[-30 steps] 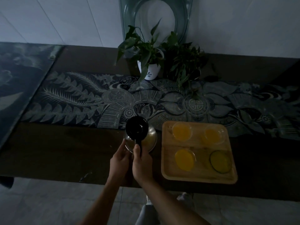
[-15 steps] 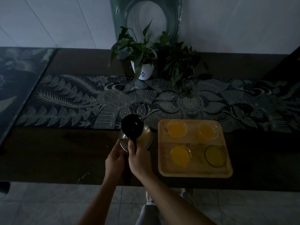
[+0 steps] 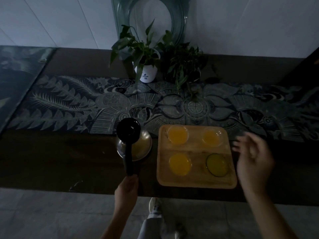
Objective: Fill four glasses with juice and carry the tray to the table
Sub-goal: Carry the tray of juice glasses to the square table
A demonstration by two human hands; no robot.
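A wooden tray lies on the dark counter near its front edge. Four glasses stand on it: two at the back and one at the front left show bright orange juice, while the front right glass looks darker. Left of the tray sits a metal bowl with a black ladle resting across it. My left hand grips the end of the ladle handle. My right hand, blurred, hovers open beside the tray's right edge, holding nothing.
A patterned runner covers the back of the counter. Two potted plants stand behind the tray, before a glass oval object on the wall. The counter's front edge drops to a tiled floor, where my shoe shows.
My right hand let go of the ladle handle and swung right, past the tray. My left hand moved onto the handle end. The ladle stays on the bowl.
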